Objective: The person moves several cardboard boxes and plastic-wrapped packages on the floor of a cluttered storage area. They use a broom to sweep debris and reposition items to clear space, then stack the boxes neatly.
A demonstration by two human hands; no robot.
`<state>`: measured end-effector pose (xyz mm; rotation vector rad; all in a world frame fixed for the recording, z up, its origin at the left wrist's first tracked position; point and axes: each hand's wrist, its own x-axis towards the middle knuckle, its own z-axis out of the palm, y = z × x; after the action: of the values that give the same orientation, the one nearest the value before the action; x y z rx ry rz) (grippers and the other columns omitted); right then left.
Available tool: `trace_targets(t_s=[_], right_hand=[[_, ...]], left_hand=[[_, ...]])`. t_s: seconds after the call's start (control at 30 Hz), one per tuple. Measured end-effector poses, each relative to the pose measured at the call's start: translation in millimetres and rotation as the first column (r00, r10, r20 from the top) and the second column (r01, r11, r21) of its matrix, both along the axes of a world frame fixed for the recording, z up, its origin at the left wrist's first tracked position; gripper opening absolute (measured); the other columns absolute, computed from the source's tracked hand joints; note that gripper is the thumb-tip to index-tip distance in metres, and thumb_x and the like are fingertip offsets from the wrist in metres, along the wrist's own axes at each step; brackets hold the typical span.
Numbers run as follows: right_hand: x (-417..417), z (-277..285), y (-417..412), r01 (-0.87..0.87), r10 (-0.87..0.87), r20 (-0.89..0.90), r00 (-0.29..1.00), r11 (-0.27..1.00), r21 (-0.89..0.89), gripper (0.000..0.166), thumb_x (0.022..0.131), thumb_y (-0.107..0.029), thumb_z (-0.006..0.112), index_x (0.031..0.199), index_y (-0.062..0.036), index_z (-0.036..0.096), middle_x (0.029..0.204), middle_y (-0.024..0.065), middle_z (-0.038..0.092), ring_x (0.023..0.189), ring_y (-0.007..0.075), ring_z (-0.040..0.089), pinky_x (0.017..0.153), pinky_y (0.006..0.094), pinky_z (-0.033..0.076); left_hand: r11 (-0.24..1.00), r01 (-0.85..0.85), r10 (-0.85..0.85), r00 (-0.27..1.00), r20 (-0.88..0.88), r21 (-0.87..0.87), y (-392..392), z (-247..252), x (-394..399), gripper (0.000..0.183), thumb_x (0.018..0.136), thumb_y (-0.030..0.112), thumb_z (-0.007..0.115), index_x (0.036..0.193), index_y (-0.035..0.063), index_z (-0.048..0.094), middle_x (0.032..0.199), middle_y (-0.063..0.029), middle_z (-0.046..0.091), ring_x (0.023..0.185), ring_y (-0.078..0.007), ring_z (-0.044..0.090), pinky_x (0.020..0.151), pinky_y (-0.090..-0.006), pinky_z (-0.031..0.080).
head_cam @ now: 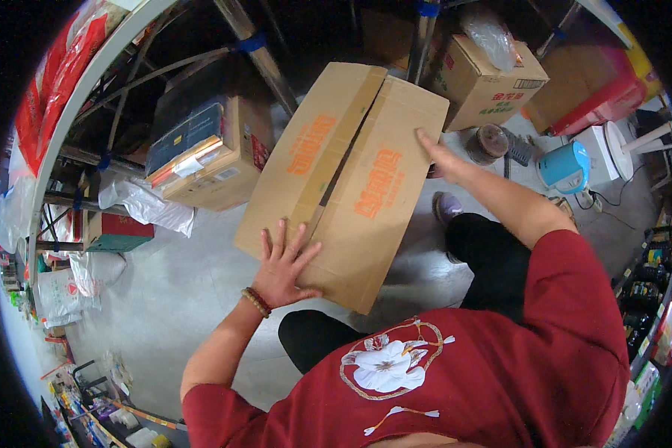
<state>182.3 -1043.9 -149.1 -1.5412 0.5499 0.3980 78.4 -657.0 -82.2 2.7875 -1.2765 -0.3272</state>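
A large brown cardboard box [392, 185] with orange printing stands before me. Its two top flaps meet at a narrow dark gap, and a strip of brown tape runs along the left flap's edge. My left hand [284, 266] lies with spread fingers on the near left part of the top and wears a beaded bracelet [256, 302] at the wrist. At the far right edge, my right hand [441, 155] holds the box's side, partly hidden behind the arm and the edge. The inside of the box cannot be seen.
A carton with dark flat items [187, 140] stands left, beside a metal rack leg [257, 50]. Behind are another carton [484, 89] and a pink-red container [599, 101]. A blue electric kettle [565, 168], with a cord nearby, and a brush [518, 148] sit right. White bags [151, 201] lie left.
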Motion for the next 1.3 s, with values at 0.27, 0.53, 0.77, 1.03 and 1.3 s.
trace_targets(t_s=[0.27, 0.53, 0.77, 1.03, 1.3], right_hand=[[28, -23, -9, 0.038, -0.025, 0.149, 0.988, 0.996, -0.083, 0.078, 0.078, -0.057, 0.05, 0.133, -0.0136, 0.015, 0.124, 0.0099, 0.04, 0.109, 0.0233, 0.046, 0.083, 0.0422, 0.043], [73, -12, -19, 0.001, 0.06, 0.289, 0.955, 0.979, -0.206, 0.067, 0.083, -0.04, 0.053, 0.129, 0.0003, 0.023, 0.123, 0.0152, 0.043, 0.113, 0.0229, 0.042, 0.094, 0.0335, 0.033], [106, -3, -19, 0.051, 0.032, 0.278, 0.96, 0.957, -0.287, 0.061, 0.084, -0.038, 0.051, 0.13, -0.0049, 0.028, 0.122, 0.0115, 0.047, 0.112, 0.0217, 0.043, 0.094, 0.0328, 0.032], [85, -7, -18, 0.038, 0.013, 0.303, 0.953, 0.986, -0.162, 0.052, 0.086, -0.033, 0.049, 0.127, -0.0054, 0.033, 0.119, 0.009, 0.048, 0.108, 0.0187, 0.045, 0.093, 0.0311, 0.033], [101, -2, -25, 0.043, 0.021, 0.258, 0.966, 0.97, -0.239, 0.043, 0.086, -0.035, 0.05, 0.117, -0.0045, 0.046, 0.103, 0.0098, 0.057, 0.095, 0.0174, 0.053, 0.082, 0.0296, 0.041]], left_hand=[[0.986, 0.167, -0.162, 0.956, 0.244, 0.002, -1, -30, 6, 0.078, 0.06, 0.03, 0.069, 0.129, 0.036, 0.034, 0.14, -0.0164, 0.015, 0.124, -0.0484, 0.016, 0.1, -0.056, 0.019], [0.994, 0.006, 0.016, 0.981, 0.195, -0.114, -57, -33, -13, 0.066, 0.069, 0.024, 0.059, 0.13, 0.0325, 0.035, 0.139, -0.0202, 0.017, 0.121, -0.0508, 0.02, 0.096, -0.0566, 0.024], [0.984, 0.0, 0.065, 0.932, 0.356, -0.18, -92, -50, -9, 0.061, 0.071, 0.016, 0.054, 0.127, 0.0332, 0.039, 0.138, -0.0179, 0.022, 0.123, -0.0474, 0.022, 0.098, -0.0554, 0.022], [0.972, -0.015, 0.105, 0.918, 0.382, -0.233, -91, -55, -11, 0.05, 0.077, 0.016, 0.047, 0.123, 0.0351, 0.044, 0.137, -0.0121, 0.027, 0.122, -0.0419, 0.028, 0.098, -0.0539, 0.024], [0.965, -0.03, 0.116, 0.939, 0.325, -0.26, -97, -48, -14, 0.05, 0.074, 0.018, 0.052, 0.121, 0.0349, 0.046, 0.135, -0.0093, 0.032, 0.121, -0.0415, 0.03, 0.095, -0.0577, 0.024]])
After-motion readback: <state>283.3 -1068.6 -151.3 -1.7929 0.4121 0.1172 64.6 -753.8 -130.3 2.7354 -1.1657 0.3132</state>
